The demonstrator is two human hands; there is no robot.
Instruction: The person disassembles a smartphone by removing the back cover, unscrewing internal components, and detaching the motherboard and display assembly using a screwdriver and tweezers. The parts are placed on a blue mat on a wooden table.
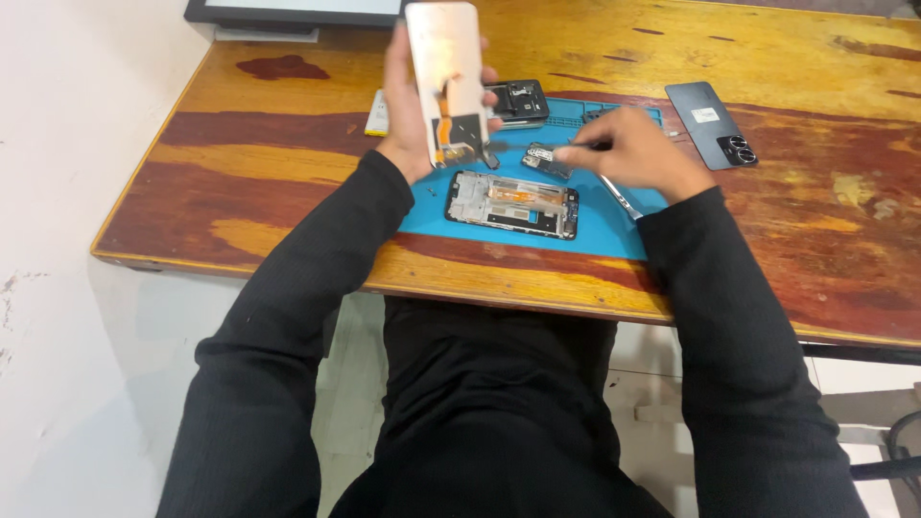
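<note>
Left hand [408, 105] gripping upright screen panel [445, 67], right hand [633, 149] over blue mat [614, 225]

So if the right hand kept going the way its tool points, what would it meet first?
Likely the small dark phone part on the blue mat; the right hand points its thin tool leftward at it, though depth is unclear.

- A worn wooden desk [288, 163] with yellow and dark red patches fills the upper view.
- A pale, scuffed wall [67, 144] stands just left of it.
- Light floor tiles [643, 403] show below the desk edge.
- A dark-framed screen [288, 11] sits at the far edge.
</note>
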